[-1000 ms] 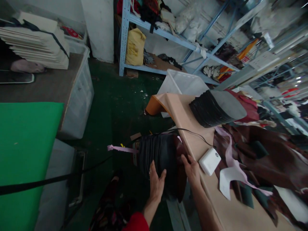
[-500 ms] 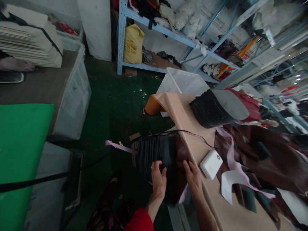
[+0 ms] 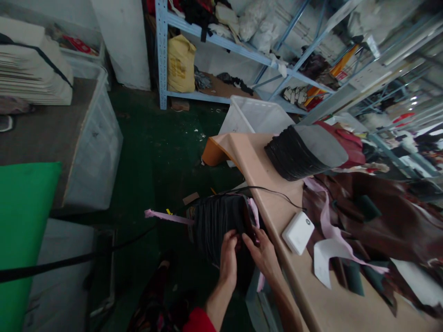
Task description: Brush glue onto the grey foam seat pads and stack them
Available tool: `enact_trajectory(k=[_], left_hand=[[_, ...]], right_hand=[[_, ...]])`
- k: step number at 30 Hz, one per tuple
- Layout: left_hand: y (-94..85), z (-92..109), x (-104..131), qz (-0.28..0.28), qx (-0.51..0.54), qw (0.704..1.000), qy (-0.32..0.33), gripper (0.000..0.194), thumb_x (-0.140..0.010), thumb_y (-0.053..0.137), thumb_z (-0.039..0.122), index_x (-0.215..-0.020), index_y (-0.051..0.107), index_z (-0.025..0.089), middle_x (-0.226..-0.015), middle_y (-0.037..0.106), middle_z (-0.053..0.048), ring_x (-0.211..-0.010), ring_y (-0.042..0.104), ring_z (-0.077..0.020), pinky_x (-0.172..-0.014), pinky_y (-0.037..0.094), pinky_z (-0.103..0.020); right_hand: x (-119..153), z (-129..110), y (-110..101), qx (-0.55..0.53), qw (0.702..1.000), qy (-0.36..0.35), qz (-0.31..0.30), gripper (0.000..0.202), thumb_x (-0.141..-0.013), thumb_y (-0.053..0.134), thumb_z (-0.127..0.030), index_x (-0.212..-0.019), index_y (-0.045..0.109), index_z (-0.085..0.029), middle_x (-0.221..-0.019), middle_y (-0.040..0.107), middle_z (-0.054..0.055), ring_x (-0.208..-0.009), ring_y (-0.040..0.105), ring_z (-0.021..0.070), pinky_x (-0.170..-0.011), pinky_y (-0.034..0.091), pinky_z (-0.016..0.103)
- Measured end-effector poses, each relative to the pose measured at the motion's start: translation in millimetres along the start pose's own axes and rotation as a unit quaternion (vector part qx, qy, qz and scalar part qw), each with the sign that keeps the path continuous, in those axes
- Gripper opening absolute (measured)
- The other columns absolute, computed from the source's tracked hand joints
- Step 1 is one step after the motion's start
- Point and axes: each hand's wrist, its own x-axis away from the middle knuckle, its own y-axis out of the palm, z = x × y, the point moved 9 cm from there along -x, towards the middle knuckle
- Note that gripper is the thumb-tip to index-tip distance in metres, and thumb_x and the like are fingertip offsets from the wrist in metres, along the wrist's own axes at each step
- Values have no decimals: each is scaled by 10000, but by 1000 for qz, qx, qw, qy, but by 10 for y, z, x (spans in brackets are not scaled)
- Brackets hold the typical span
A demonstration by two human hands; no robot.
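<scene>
A stack of dark, layered pieces (image 3: 216, 221) stands beside the table's edge, with a pink strip (image 3: 169, 216) sticking out to its left. My left hand (image 3: 229, 258) rests at the near side of the stack, its fingers curled against the dark pieces; what they grip is hidden. Just right of it, my right hand (image 3: 261, 251) has its thumb and fingers closed on a dark brown piece (image 3: 249, 221) at the stack's right end. Another pink strip (image 3: 254, 211) shows behind that brown piece.
On the table (image 3: 256, 161) are a second stack of dark pieces (image 3: 297, 152), a white device (image 3: 298, 233) with a black cable, and brown material (image 3: 380, 207). A white crate (image 3: 256, 115) stands behind. At left are a green sheet (image 3: 24, 207) and a grey bin (image 3: 95, 143).
My right hand has moved left, close to my left hand. The brown piece at the stack's right end now stands up against the stack, and a pink strip shows behind it.
</scene>
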Motion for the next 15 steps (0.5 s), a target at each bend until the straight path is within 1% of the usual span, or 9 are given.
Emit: enact_trajectory(k=[2, 4, 5, 7, 9, 11, 12, 13, 15], left_hand=[[44, 20, -107, -31, 11, 999, -28, 476, -821, 440, 459, -1208, 490, 187, -1279, 531, -83, -1182, 480, -221, -931, 423, -316], [125, 133, -188, -72, -40, 996, -21, 595, -775, 529, 537, -1253, 467, 187, -1364, 455, -86, -1274, 384, -224, -1020, 351, -317], [169, 210, -213, -91, -70, 993, -7, 632, -749, 569, 549, -1255, 468, 184, -1363, 456, -89, -1285, 368, -224, -1050, 315, -316], [241, 338, -242, -120, -116, 986, 14, 676, -713, 621, 549, -1254, 463, 175, -1291, 527, -106, -1234, 435, -232, -1049, 321, -327], [272, 396, -268, -135, -133, 982, 8, 688, -684, 661, 534, -1234, 472, 167, -1189, 599, -112, -1130, 530, -236, -997, 385, -331], [242, 393, -324, -121, -127, 984, -22, 643, -656, 701, 500, -1167, 522, 154, -1094, 647, -115, -1028, 593, -240, -930, 442, -332], [221, 383, -362, -108, -122, 986, -39, 604, -650, 711, 483, -1126, 551, 146, -1056, 663, -116, -988, 612, -241, -899, 463, -335], [205, 376, -403, -95, -118, 987, -54, 563, -648, 715, 466, -1086, 577, 138, -1027, 674, -119, -959, 624, -243, -869, 482, -337], [217, 383, -487, -84, -122, 986, -74, 492, -647, 715, 433, -1019, 616, 127, -985, 689, -121, -920, 639, -247, -815, 509, -339]], right_hand=[[35, -40, 50, 26, 999, -46, -5, 502, -829, 474, -496, -1189, 558, -156, -1159, 568, 132, -1087, 536, 267, -915, 449, 404], [106, -50, 88, 59, 995, -85, 6, 505, -837, 475, -479, -1245, 524, -186, -1228, 532, 128, -1160, 483, 282, -965, 408, 452], [150, -50, 104, 75, 992, -99, 13, 530, -830, 490, -479, -1274, 499, -190, -1264, 509, 133, -1195, 448, 295, -982, 386, 480], [239, -59, 144, 99, 988, -119, 13, 586, -814, 524, -484, -1318, 452, -195, -1322, 462, 141, -1247, 388, 318, -1003, 347, 527], [298, -88, 204, 101, 985, -136, -30, 593, -804, 550, -488, -1323, 447, -221, -1358, 430, 133, -1270, 360, 324, -1008, 335, 540], [284, -112, 189, 61, 987, -136, -68, 483, -825, 532, -471, -1248, 531, -238, -1321, 477, 116, -1239, 410, 300, -999, 370, 493], [234, -109, 128, 28, 990, -124, -66, 419, -846, 507, -455, -1192, 577, -230, -1270, 524, 113, -1190, 467, 279, -972, 410, 449], [158, -93, 37, -6, 993, -108, -48, 373, -865, 478, -436, -1134, 610, -213, -1202, 570, 112, -1117, 527, 256, -927, 452, 401], [-32, -35, -165, -51, 996, -70, 13, 348, -889, 428, -398, -1059, 629, -170, -1048, 630, 113, -931, 608, 216, -806, 506, 332]])
